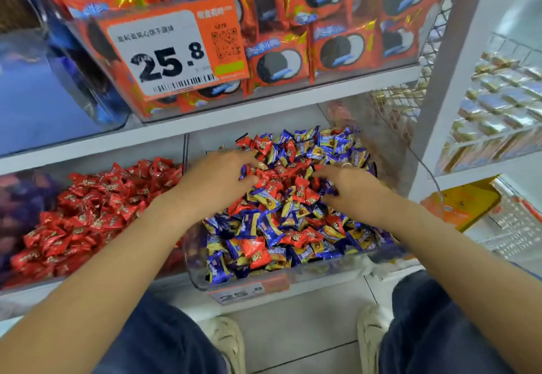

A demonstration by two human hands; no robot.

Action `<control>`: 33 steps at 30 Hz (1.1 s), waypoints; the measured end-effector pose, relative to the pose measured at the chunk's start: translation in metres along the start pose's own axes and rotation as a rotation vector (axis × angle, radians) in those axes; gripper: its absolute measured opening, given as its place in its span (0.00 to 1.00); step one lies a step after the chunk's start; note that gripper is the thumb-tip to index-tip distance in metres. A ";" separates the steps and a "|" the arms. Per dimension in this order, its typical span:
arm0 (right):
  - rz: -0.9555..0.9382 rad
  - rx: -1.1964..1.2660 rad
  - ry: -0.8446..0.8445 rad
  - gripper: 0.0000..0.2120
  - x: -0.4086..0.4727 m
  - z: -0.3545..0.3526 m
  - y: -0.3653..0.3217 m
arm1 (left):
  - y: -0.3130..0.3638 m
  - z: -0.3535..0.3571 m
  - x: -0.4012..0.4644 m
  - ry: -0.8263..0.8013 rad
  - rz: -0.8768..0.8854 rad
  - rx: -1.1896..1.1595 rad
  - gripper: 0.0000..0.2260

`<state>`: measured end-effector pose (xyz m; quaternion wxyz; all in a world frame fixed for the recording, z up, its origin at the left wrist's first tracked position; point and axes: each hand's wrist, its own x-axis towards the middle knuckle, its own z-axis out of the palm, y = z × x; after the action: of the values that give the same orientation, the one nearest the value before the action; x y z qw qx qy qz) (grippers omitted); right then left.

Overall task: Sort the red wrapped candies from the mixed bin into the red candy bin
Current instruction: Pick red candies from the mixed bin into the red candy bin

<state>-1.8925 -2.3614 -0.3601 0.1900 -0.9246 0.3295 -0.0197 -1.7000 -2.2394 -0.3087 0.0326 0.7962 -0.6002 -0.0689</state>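
Sorting is looking far from finished: many red wrapped candies [300,190] are still lying among blue ones in the mixed bin [293,274], while the red candy bin [96,212] just to its left is sitting well filled. Both hands are reaching into the mixed heap. The left hand [218,181] is resting on the pile, fingers loosely bent; the right hand [349,186] is touching candies, fingers spread. Neither is plainly pinching anything.

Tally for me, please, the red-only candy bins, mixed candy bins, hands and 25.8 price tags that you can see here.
Red candy bin: 1
Mixed bin: 1
Hands: 2 (left hand, right hand)
Price tags: 2
Total: 6
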 end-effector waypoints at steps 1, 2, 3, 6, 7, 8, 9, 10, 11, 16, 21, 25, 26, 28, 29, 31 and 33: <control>0.006 0.036 -0.048 0.24 0.009 0.002 -0.001 | 0.003 0.003 0.009 -0.010 0.025 -0.010 0.17; 0.018 0.082 -0.074 0.26 0.018 0.004 -0.002 | 0.005 0.007 0.019 -0.023 0.039 -0.008 0.20; 0.024 0.121 -0.090 0.28 0.026 0.007 -0.003 | 0.005 0.012 0.029 -0.046 0.044 0.011 0.22; 0.003 0.178 -0.130 0.29 0.045 0.015 -0.008 | 0.010 0.027 0.052 -0.212 0.038 0.142 0.34; -0.009 0.201 -0.152 0.28 0.049 0.018 -0.010 | 0.013 0.031 0.057 -0.280 0.035 0.178 0.37; -0.013 0.213 -0.189 0.28 0.054 0.020 -0.012 | 0.017 0.034 0.060 -0.339 0.034 0.209 0.39; -0.006 0.215 -0.236 0.29 0.057 0.022 -0.014 | 0.021 0.038 0.062 -0.389 0.035 0.223 0.40; 0.006 0.224 -0.273 0.29 0.060 0.025 -0.016 | 0.024 0.041 0.063 -0.428 0.041 0.211 0.40; 0.017 0.253 -0.288 0.27 0.063 0.027 -0.018 | 0.026 0.043 0.063 -0.445 0.053 0.176 0.37; -0.049 0.421 -0.162 0.15 0.059 0.015 -0.023 | 0.010 0.029 0.043 -0.225 0.105 -0.058 0.20; -0.140 0.337 -0.127 0.17 0.027 0.006 -0.019 | -0.007 0.024 0.013 -0.359 0.158 -0.183 0.24; -0.046 0.258 -0.082 0.16 0.010 0.006 -0.008 | -0.006 0.030 0.009 -0.339 0.159 -0.177 0.26; -0.032 0.281 -0.090 0.14 0.008 0.005 -0.007 | -0.005 0.030 0.009 -0.327 0.150 -0.178 0.27; -0.032 0.324 -0.110 0.10 0.005 0.004 -0.005 | -0.004 0.032 0.011 -0.304 0.126 -0.174 0.26; -0.034 0.324 -0.105 0.08 0.005 0.004 -0.005 | -0.003 0.033 0.013 -0.288 0.114 -0.185 0.24; -0.029 0.307 -0.073 0.06 0.006 0.004 -0.003 | 0.000 0.032 0.015 -0.254 0.111 -0.208 0.23; -0.013 0.286 -0.052 0.06 0.009 0.004 -0.002 | 0.004 0.034 0.017 -0.285 0.123 -0.198 0.30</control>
<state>-1.8838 -2.3641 -0.3640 0.3281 -0.8905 0.3122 -0.0437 -1.7047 -2.2558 -0.3425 0.0296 0.7332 -0.6365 -0.2375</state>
